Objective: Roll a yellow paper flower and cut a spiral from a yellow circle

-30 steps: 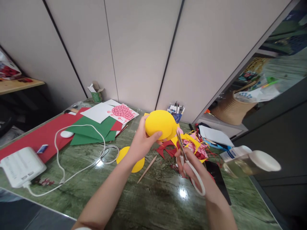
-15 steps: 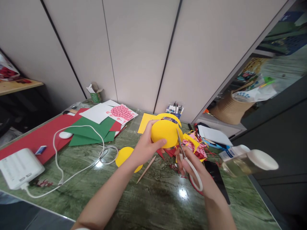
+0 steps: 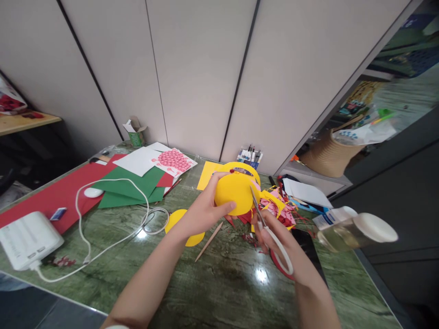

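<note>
My left hand [image 3: 210,206] grips a round piece of yellow paper [image 3: 235,194] by its left side, thumb on top and fingers behind. In my right hand [image 3: 270,235] is a pair of scissors [image 3: 263,222] with white handles, its blades at the right edge of the yellow circle. Whether the blades are parted is hard to make out. Another yellow paper circle [image 3: 195,238] lies on the table, partly covered by my left wrist. Beside it rests a pointed wooden stick [image 3: 209,241]. A yellow sheet [image 3: 206,174] and a yellow ring-shaped offcut [image 3: 254,172] are behind my hands.
Yellow, pink and red scraps [image 3: 279,208] pile up on the right, near a dark tablet-like slab [image 3: 307,246] and a lidded bottle [image 3: 356,232]. Green sheets [image 3: 132,187], red paper [image 3: 61,192], a white power bank [image 3: 29,240] and its cable [image 3: 118,246] occupy the left.
The yellow circle has shifted slightly left and down with my left hand. The scissors have changed angle a little, and a strip below the circle's right edge looks different.
</note>
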{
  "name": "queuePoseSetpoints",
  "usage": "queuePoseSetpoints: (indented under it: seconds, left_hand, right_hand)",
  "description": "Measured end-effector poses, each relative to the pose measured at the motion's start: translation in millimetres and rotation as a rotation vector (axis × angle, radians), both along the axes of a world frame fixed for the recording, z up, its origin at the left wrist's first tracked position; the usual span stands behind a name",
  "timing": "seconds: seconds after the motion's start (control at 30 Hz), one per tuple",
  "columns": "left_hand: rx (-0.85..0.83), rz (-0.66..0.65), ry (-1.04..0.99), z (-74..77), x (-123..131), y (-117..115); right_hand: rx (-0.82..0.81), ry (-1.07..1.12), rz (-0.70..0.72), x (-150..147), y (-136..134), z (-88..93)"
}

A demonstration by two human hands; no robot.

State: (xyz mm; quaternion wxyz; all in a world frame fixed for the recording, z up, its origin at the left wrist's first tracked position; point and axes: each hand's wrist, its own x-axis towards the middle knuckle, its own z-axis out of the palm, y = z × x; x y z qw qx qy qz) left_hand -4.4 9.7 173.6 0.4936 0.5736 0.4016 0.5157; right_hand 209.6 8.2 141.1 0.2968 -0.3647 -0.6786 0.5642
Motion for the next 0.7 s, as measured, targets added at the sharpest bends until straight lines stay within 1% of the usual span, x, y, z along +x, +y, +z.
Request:
queuePoseSetpoints:
  seconds: [0.17,0.4,0.57,0.7]
  left_hand:
    - [0.01,-0.008,0.02,0.2,-4,0]
    - [-0.036,-0.084,-0.007,5.2,-9,-1]
    - [-0.027,-0.104,0.03,6.3,-14,-1]
    - [-0.022,-0.135,0.032,7.0,-20,-2]
  right_hand:
    - [-0.024,-0.002,-0.002,0,-1,0.0]
    - [-0.036,-0.067,-0.015,1,-3,1.7]
    - [-0.04,-0.112,-0.041,3,-2,3.6]
    - [-0.029,-0.141,-0.03,5,-1,5.7]
